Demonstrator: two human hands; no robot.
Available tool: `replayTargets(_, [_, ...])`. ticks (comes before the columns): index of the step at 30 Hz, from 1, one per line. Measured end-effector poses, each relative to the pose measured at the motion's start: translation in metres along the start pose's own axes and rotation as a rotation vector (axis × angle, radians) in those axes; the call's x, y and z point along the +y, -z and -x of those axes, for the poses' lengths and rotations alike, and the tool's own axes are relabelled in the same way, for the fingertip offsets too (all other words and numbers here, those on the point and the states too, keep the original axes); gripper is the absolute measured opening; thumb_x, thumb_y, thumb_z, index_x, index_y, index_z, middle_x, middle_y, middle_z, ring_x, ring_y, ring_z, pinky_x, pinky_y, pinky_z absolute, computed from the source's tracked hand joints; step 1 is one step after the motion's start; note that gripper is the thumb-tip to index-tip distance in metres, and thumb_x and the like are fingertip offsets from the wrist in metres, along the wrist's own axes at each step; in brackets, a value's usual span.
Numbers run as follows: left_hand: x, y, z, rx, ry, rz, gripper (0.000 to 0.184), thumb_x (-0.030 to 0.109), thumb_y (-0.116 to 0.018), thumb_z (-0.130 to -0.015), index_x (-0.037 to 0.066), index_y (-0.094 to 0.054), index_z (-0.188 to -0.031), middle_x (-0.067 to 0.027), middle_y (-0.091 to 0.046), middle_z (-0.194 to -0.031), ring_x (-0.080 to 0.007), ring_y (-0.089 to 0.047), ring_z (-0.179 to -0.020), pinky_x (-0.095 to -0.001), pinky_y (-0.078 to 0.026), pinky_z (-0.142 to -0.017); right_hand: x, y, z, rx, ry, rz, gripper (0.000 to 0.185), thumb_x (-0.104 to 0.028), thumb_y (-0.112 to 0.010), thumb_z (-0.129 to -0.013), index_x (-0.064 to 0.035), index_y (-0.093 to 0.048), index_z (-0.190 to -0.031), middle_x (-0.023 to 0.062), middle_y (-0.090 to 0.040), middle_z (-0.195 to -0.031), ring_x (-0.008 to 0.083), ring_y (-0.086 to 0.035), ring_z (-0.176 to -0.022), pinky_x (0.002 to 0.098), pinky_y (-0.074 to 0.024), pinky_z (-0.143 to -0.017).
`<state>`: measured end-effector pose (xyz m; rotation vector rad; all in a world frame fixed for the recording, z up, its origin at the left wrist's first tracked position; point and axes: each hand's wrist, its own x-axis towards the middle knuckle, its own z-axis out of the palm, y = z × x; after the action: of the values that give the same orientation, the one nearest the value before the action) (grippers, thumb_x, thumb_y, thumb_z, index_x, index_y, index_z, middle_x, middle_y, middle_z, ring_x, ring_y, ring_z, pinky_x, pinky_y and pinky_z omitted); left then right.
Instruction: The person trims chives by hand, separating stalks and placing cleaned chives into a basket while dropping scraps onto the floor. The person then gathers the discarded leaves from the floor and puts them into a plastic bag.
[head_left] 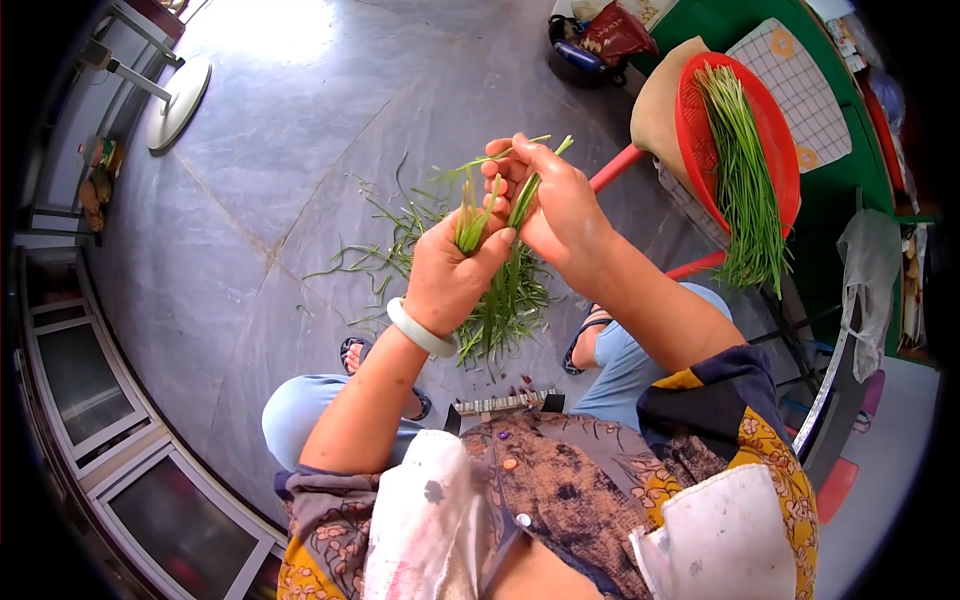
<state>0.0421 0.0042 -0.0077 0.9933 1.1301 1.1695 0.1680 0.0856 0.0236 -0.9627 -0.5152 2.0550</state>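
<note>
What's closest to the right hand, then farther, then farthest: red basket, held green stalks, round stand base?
From the right hand, head view:
1. Held green stalks: touching it.
2. Red basket: to its right.
3. Round stand base: far upper left.

Left of a red basket [775, 120], both hands meet above the grey floor [270, 130]: the left hand [440, 272] has its grip closed around a small bunch of greens [470, 230], and the right hand [562, 200] holds more blades [524, 200] close beside it. Long green stems [745, 185] lie in the basket and hang over its near rim. Loose leaves [385, 250] lie scattered on the floor left of the basket, and a dark pot [590, 80] stands beyond it to the left.
</note>
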Motion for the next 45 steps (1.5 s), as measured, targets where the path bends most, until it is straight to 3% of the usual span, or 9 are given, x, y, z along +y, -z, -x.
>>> replayTargets(8, [-0.001,0.002,-0.001,-0.073,0.139,0.133,0.011,0.012,-0.056,-0.092,0.001,-0.059,-0.090,-0.0024,-0.063,-0.075,-0.0047,-0.049,-0.054,-0.0192,-0.041,-0.046,0.002,0.002,-0.002,0.004,-0.024,-0.058,0.032,-0.030,-0.044,-0.098,-0.0004,-0.056,-0.099,0.0089,-0.057,-0.088,0.0172,-0.052,-0.079,0.0322,-0.0480,-0.076])
replayTargets(13, [-0.002,-0.002,0.002,-0.024,0.068,0.040,0.011,0.011,-0.054,-0.093,0.001,-0.059,-0.093,-0.0047,-0.065,-0.074,-0.0056,-0.051,-0.051,-0.0197,-0.042,-0.046,0.001,0.005,-0.003,0.014,0.018,-0.061,0.032,-0.029,-0.043,-0.098,-0.0004,-0.056,-0.099,0.0102,-0.057,-0.091,0.0179,-0.053,-0.082,0.0335,-0.0479,-0.077])
replayTargets(19, [-0.004,-0.009,0.007,0.045,0.031,0.010,0.012,0.012,-0.050,-0.096,0.001,-0.055,-0.097,-0.0059,-0.065,-0.074,-0.0062,-0.051,-0.049,-0.0197,-0.041,-0.045,0.002,0.000,0.001,0.090,0.067,-0.091,0.042,-0.039,-0.040,-0.100,-0.0008,-0.056,-0.098,0.0092,-0.058,-0.089,0.0179,-0.054,-0.081,0.0331,-0.0482,-0.077])
replayTargets(25, [-0.004,-0.008,0.006,-0.022,0.101,0.157,0.015,0.016,-0.047,-0.097,0.002,-0.051,-0.098,-0.0057,-0.065,-0.072,-0.0069,-0.051,-0.046,-0.0187,-0.038,-0.043,0.002,0.005,-0.007,0.071,0.105,-0.097,0.046,-0.045,-0.040,-0.100,-0.0016,-0.056,-0.099,0.0081,-0.058,-0.086,0.0179,-0.055,-0.076,0.0335,-0.0500,-0.074])
replayTargets(31, [0.004,0.000,0.004,-0.077,0.207,0.264,0.014,0.018,-0.047,-0.097,0.004,-0.051,-0.096,-0.0080,-0.067,-0.080,-0.0064,-0.050,-0.047,-0.0183,-0.035,-0.044,0.003,0.011,-0.006,0.114,0.116,-0.063,0.041,-0.044,-0.045,-0.098,-0.0051,-0.052,-0.089,0.0035,-0.049,-0.075,0.0124,-0.044,-0.063,0.0276,-0.0408,-0.056])
replayTargets(35, [0.004,0.003,0.002,-0.007,0.215,0.322,0.013,0.017,-0.046,-0.097,0.006,-0.050,-0.094,-0.0091,-0.066,-0.086,-0.0063,-0.048,-0.050,-0.0185,-0.034,-0.044,-0.016,0.013,-0.006,0.089,0.119,0.188,0.044,-0.049,-0.046,-0.097,-0.0081,-0.051,-0.082,-0.0014,-0.040,-0.066,0.0071,-0.029,-0.051,0.0226,-0.0234,-0.046])
replayTargets(39, [0.000,0.015,0.004,-0.087,0.233,0.401,0.013,0.016,-0.045,-0.097,0.006,-0.051,-0.093,-0.0098,-0.064,-0.087,-0.0062,-0.047,-0.050,-0.0184,-0.031,-0.043,-0.037,0.015,-0.005,0.044,0.203,0.476,0.053,-0.054,-0.042,-0.097,-0.0080,-0.052,-0.073,-0.0043,-0.035,-0.062,0.0065,-0.027,-0.050,0.0238,-0.0212,-0.046])
replayTargets(43, [0.007,0.020,0.008,-0.109,0.271,0.487,0.013,0.015,-0.046,-0.096,0.004,-0.053,-0.094,-0.0088,-0.063,-0.083,-0.0059,-0.045,-0.048,-0.0182,-0.030,-0.042,-0.046,0.012,-0.003,-0.068,0.277,0.766,0.058,-0.055,-0.035,-0.098,-0.0068,-0.053,-0.070,-0.0012,-0.040,-0.061,0.0078,-0.034,-0.052,0.0233,-0.0280,-0.049])
replayTargets(45, [0.007,0.021,0.009,-0.109,0.280,0.509,0.013,0.015,-0.046,-0.096,0.004,-0.054,-0.095,-0.0079,-0.062,-0.080,-0.0057,-0.044,-0.048,-0.0180,-0.030,-0.042,-0.040,0.019,-0.010,-0.102,0.329,0.749,0.059,-0.057,-0.037,-0.097,-0.0069,-0.055,-0.072,-0.0020,-0.043,-0.063,0.0083,-0.039,-0.059,0.0235,-0.0309,-0.055])
